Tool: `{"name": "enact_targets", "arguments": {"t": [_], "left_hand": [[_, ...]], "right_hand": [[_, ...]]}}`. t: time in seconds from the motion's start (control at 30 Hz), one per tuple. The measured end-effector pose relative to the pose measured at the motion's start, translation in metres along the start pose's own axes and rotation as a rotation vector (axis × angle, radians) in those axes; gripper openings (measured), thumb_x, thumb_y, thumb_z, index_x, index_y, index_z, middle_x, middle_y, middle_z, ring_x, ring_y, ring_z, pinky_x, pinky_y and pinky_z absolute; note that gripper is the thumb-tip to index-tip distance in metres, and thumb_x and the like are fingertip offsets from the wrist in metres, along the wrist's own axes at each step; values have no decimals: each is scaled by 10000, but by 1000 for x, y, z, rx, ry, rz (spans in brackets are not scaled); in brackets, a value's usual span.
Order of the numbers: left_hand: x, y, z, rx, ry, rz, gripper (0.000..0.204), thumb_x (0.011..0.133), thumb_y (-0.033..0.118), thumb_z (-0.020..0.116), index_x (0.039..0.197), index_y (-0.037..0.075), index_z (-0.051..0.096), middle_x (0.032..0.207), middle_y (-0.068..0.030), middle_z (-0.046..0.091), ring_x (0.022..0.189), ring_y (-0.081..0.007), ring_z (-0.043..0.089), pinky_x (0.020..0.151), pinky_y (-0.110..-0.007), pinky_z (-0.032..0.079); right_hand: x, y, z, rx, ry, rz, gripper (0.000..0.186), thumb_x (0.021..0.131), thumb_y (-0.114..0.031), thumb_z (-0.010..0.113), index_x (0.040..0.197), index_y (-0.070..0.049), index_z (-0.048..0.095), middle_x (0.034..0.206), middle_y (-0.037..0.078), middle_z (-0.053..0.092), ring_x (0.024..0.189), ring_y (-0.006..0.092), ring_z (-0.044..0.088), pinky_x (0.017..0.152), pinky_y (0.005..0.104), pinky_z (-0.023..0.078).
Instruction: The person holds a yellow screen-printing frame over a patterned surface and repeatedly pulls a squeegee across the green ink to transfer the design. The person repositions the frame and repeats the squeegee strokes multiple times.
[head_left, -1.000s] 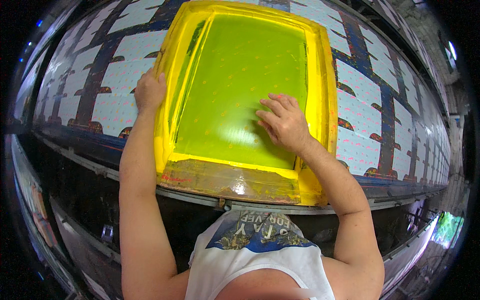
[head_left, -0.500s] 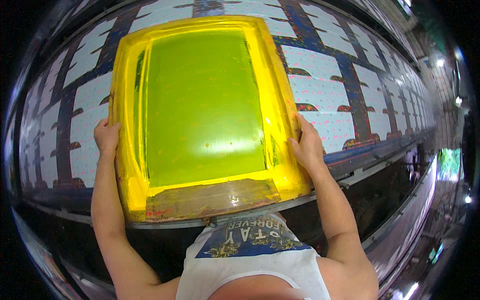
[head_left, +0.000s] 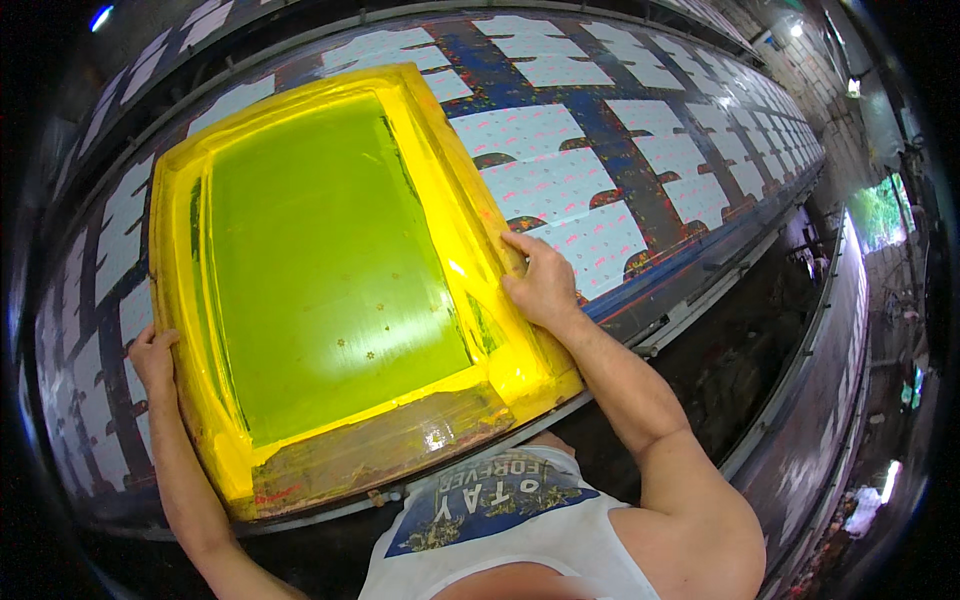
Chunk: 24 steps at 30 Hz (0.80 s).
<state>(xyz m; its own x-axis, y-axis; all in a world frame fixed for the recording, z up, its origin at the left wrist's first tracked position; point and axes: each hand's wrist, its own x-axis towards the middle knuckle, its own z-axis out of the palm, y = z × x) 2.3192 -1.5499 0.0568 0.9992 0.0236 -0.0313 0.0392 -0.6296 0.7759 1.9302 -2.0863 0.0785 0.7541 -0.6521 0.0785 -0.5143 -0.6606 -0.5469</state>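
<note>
Yellow-framed rectangular screen with a translucent green panel (head_left: 330,270), and it's sitting over the near part of the long dark, colour-flecked bench (head_left: 612,148), its near end right at the bench's edge! Right hand (head_left: 542,282) on the right-hand rail, grip clamped there, thumb over the top and fingers at the outer side. Across to the left hand (head_left: 153,357), low on the opposite rail, grip closed on that outer edge, fingertips partly hidden. Resting flat or slightly raised? Can't tell from here! Brown, worn strip (head_left: 385,450) across the near end, just ahead of the white sleeveless shirt with a blue printed panel (head_left: 480,550). And out to the right, pale sheets with pink marks (head_left: 550,188) running in rows, dark rounded notches along their sides!
</note>
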Motion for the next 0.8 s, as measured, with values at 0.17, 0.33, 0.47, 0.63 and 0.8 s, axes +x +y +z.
{"name": "enact_targets", "arguments": {"t": [0.17, 0.33, 0.47, 0.63, 0.8], "left_hand": [[-18, 59, 6, -66, 20, -33, 412, 831, 29, 780, 1233, -55, 819, 1081, -128, 832, 888, -220, 765, 823, -355, 596], [-46, 143, 5, -141, -2, -4, 456, 828, -1, 796, 1278, -76, 801, 1110, -126, 832, 906, -201, 770, 840, -318, 602], [-87, 210, 38, -132, 15, 29, 451, 810, -5, 836, 1256, -70, 808, 1067, -106, 827, 858, -178, 746, 804, -306, 595], [-153, 238, 128, -156, 46, -11, 462, 820, -7, 838, 1274, -87, 795, 1019, -94, 812, 827, -174, 731, 779, -316, 587], [-191, 263, 168, -197, 76, 14, 491, 819, 0, 849, 1296, -94, 780, 1020, -97, 808, 813, -170, 724, 770, -309, 581]], "right_hand": [[31, 3, -58, -1, 39, -19, 587, 834, -60, 790, 1418, -75, 741, 1349, 206, 774, 1207, 378, 761, 1037, 456, 613], [52, 18, -140, 23, 66, -8, 565, 832, -52, 765, 1394, -109, 760, 1307, 197, 777, 1178, 400, 755, 1037, 477, 603], [71, 77, -196, 49, 78, 44, 577, 822, -51, 783, 1393, -126, 759, 1317, 179, 779, 1193, 384, 754, 1045, 471, 598], [87, 180, -229, 58, 86, 78, 629, 808, -69, 820, 1426, -163, 742, 1377, 145, 760, 1246, 367, 737, 1074, 457, 589], [99, 233, -248, 143, 77, 61, 640, 818, -49, 815, 1444, -148, 727, 1385, 156, 750, 1261, 370, 728, 1081, 463, 583]]}}
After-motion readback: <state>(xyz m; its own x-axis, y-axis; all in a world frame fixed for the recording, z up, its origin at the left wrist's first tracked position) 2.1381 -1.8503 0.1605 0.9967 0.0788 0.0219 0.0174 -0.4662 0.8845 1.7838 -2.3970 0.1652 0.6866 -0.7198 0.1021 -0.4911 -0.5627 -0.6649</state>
